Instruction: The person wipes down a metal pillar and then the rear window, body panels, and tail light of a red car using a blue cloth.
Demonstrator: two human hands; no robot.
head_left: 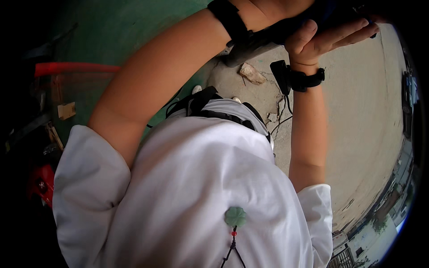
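My left arm crosses up and to the right, with a black strap on the wrist. Only part of my left hand [281,8] shows at the top edge, and its fingers are hidden. My right hand [315,44] is raised at the upper right, thumb and fingers stretched out, next to a large dark object [263,39]. Whether it touches that object I cannot tell. The object has a rounded dark lower edge; its kind is too dark to make out. A black band with a small device [295,79] and a cable is around my right wrist.
Below the dark object, a broken stone [252,73] lies on cracked concrete [357,116]. Green floor [120,27] extends to the left, with a blurred red bar [76,68], a small cardboard box [66,110] and a red object [42,183]. Vehicles and buildings line the far right.
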